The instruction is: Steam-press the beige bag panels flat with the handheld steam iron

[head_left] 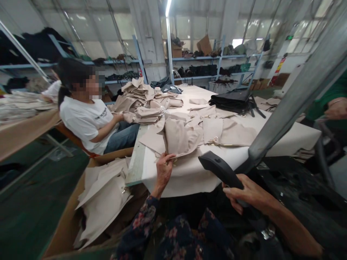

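Near the front edge of the table, a beige fabric bag [182, 137] stands partly upright with its side gathered. My left hand [163, 169] pinches its lower corner, where a bit of gold-coloured metal shows. In my right hand [244, 191] is a black hand-held tool [219, 166] with a curved handle and a blunt, wide head; its exact kind is unclear. The head points left, apart from the bag. Just right of the bag lies another beige piece [233, 133] with a gold-coloured clasp [213, 141].
A slanting metal post [295, 86] rises at the right. At the left sits a person [84, 115] by stacked beige pieces [138, 94]. A cardboard box [63, 220] holds beige pieces below. Black bags [230, 103] lie farther back; another person's hand [336, 108] shows at far right.
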Demonstrator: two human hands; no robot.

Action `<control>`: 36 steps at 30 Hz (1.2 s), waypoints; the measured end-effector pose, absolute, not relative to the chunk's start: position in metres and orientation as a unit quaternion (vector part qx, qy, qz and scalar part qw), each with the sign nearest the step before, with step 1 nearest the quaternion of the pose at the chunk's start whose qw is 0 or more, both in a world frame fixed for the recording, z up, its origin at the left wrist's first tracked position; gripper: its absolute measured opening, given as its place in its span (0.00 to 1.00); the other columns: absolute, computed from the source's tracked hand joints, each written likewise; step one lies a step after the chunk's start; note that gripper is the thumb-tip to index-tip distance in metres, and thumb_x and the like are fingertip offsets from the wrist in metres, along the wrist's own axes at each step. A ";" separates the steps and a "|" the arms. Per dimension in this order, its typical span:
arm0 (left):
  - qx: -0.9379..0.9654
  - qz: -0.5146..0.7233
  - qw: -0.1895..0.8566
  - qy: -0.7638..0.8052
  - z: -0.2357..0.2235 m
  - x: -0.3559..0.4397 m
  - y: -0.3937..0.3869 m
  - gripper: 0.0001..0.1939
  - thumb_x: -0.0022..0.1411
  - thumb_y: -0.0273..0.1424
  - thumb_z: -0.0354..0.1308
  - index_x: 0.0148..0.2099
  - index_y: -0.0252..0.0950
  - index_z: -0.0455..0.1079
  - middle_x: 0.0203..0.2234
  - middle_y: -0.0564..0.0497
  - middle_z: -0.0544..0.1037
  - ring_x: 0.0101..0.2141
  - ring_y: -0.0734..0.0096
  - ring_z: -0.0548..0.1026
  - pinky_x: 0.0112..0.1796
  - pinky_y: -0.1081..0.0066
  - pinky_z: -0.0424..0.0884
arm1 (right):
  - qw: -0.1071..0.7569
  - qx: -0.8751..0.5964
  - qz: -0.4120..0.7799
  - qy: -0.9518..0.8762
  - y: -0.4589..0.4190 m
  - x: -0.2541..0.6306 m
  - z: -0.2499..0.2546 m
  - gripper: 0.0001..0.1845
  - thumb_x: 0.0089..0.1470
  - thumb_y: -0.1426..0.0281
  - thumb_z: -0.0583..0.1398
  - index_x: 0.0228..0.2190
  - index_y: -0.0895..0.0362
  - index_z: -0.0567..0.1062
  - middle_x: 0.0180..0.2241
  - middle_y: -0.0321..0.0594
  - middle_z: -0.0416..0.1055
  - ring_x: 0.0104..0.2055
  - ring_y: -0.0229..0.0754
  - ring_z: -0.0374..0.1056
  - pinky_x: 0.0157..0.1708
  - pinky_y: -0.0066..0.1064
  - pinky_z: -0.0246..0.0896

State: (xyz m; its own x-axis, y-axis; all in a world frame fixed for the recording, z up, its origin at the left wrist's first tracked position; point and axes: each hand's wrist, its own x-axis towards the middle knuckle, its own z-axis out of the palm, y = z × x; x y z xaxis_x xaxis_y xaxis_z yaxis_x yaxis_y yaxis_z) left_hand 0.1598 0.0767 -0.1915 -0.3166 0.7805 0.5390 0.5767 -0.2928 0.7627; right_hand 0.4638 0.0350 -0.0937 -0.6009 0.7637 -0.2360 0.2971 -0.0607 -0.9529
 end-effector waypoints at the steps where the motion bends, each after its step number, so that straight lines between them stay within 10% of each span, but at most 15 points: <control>1: 0.576 0.560 0.109 0.585 -0.193 0.162 0.072 0.14 0.56 0.22 0.53 0.40 0.37 0.77 0.35 0.49 0.75 0.37 0.69 0.74 0.39 0.72 0.70 | 0.186 -0.400 0.610 -0.658 0.035 0.459 -0.093 0.14 0.51 0.60 0.60 0.27 0.59 0.68 0.12 0.32 0.64 0.13 0.35 0.60 0.15 0.24 0.54; 9: 0.552 0.557 0.190 0.591 -0.193 0.175 0.056 0.14 0.63 0.34 0.52 0.41 0.36 0.79 0.37 0.48 0.80 0.41 0.64 0.77 0.46 0.67 0.71 | 0.164 -0.377 0.643 -0.647 0.054 0.423 -0.093 0.16 0.51 0.62 0.61 0.21 0.59 0.67 0.13 0.34 0.65 0.15 0.34 0.61 0.16 0.23 0.56; 29: 0.570 0.557 0.261 0.545 -0.193 0.167 0.069 0.26 0.58 0.25 0.50 0.59 0.36 0.67 0.55 0.51 0.71 0.56 0.66 0.68 0.58 0.67 0.62 | 0.093 -0.410 0.678 -0.603 0.063 0.391 -0.124 0.16 0.49 0.61 0.63 0.20 0.59 0.67 0.14 0.33 0.64 0.14 0.33 0.60 0.14 0.22 0.57; 36: 0.511 0.569 0.291 0.575 -0.199 0.156 0.084 0.27 0.56 0.28 0.54 0.60 0.36 0.66 0.25 0.55 0.76 0.28 0.72 0.74 0.35 0.72 0.73 | 0.158 -0.411 0.653 -0.616 0.071 0.394 -0.124 0.17 0.48 0.59 0.63 0.21 0.59 0.67 0.14 0.33 0.64 0.14 0.35 0.61 0.15 0.24 0.59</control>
